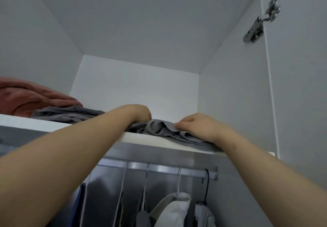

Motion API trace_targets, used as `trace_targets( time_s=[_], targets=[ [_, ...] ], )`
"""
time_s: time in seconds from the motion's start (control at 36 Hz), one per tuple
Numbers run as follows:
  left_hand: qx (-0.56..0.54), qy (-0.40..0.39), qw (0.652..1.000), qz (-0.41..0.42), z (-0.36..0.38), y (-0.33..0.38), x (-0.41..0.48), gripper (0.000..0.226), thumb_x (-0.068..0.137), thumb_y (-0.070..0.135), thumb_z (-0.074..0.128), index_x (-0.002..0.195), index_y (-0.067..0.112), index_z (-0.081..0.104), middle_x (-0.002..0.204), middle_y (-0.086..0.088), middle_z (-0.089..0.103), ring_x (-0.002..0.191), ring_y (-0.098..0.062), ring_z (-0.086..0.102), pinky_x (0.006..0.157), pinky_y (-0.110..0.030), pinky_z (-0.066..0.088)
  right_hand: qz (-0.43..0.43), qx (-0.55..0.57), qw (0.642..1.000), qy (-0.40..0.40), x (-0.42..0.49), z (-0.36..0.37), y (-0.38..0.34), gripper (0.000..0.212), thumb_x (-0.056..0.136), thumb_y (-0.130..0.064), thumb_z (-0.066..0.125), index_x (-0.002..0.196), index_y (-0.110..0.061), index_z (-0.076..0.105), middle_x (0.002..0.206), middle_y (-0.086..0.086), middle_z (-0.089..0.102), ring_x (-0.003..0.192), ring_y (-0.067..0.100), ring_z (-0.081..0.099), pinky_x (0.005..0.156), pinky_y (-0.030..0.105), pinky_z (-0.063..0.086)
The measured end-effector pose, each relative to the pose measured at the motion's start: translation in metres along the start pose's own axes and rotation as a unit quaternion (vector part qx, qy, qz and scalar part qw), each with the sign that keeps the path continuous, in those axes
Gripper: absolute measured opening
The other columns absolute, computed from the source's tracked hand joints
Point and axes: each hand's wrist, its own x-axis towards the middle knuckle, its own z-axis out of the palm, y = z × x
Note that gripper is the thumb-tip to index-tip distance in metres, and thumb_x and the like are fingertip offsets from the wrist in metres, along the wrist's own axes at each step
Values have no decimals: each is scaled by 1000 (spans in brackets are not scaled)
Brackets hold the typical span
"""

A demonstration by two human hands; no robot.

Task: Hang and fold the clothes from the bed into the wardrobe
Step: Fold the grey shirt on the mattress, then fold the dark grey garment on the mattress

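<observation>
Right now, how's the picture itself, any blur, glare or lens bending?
Head view: even, dim light, no glare beyond a sheen on the hinge; the wide-angle lens bows the door edge and swells the forearms; hanging clothes below the rail look soft; left hand, right hand and grey garment read sharper.

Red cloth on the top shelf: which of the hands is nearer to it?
Left. The left hand grips the grey garment to the right of the red cloth; the right hand grips the same garment farther right.
</observation>
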Motion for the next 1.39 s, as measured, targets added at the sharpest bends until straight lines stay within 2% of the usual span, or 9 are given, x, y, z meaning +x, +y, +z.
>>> trace_targets(
  time_s=[0.08,0.22,0.42,0.56,0.67,0.78,1.03,1.17,1.39],
  targets=[
    [-123,8,987,99,-2,3,-19,32,95,38,46,113,20,65,121,4,60,112,-18,53,104,-35,38,-17,-2,999,-36,-9,-1,3,37,92,-50,45,109,-26,67,120,-5,62,111,14,54,95,28,39],
    [-44,-72,985,150,3,-6,-53,35,101,34,32,126,29,57,136,13,48,123,-10,43,102,-21,25,-18,-33,998,-58,-18,3,0,35,96,-47,39,120,-32,60,133,-8,53,120,14,47,99,25,32],
    [-22,46,986,161,13,-15,-56,36,97,29,33,115,21,64,126,3,57,113,-21,50,101,-35,38,-7,-101,989,105,-37,19,-4,42,97,-39,37,70,-13,56,73,4,60,79,26,55,67,30,39],
    [-37,198,969,145,28,-3,-75,31,95,34,36,90,22,64,94,-3,60,86,-25,52,69,-30,36,-21,-35,979,201,-56,35,-4,35,98,-35,39,92,-18,69,93,2,69,95,23,59,89,35,42],
    [-259,320,882,229,55,15,-101,26,90,31,46,109,28,64,104,3,68,100,-21,60,82,-34,48,-5,108,956,274,-88,40,-14,23,95,-21,48,106,-24,68,103,-12,66,105,9,58,95,25,42],
    [-473,363,755,272,89,32,-142,27,82,27,48,99,20,68,87,15,67,89,-10,64,81,-37,52,45,188,915,355,-140,51,-17,17,93,-18,53,100,-25,67,99,-14,66,97,-3,58,87,10,41],
    [-672,77,693,249,160,102,-227,26,86,16,60,71,37,60,75,19,64,85,-12,66,79,-23,47,252,212,845,422,-295,73,-7,21,91,-20,56,74,-29,64,74,-16,63,78,5,58,72,19,42],
    [-717,-51,652,243,174,150,-285,20,70,33,54,64,50,64,65,22,65,73,-9,66,71,-26,46,318,219,794,468,-387,62,-19,22,90,-16,56,74,-27,65,76,-14,65,77,4,59,69,14,43],
    [-726,-223,573,308,176,218,-442,11,77,30,58,74,27,68,72,12,70,72,-7,68,74,-31,52,392,202,751,492,-534,30,-57,25,89,-11,54,72,-26,68,69,-10,69,59,7,62,54,14,45]
  ],
)
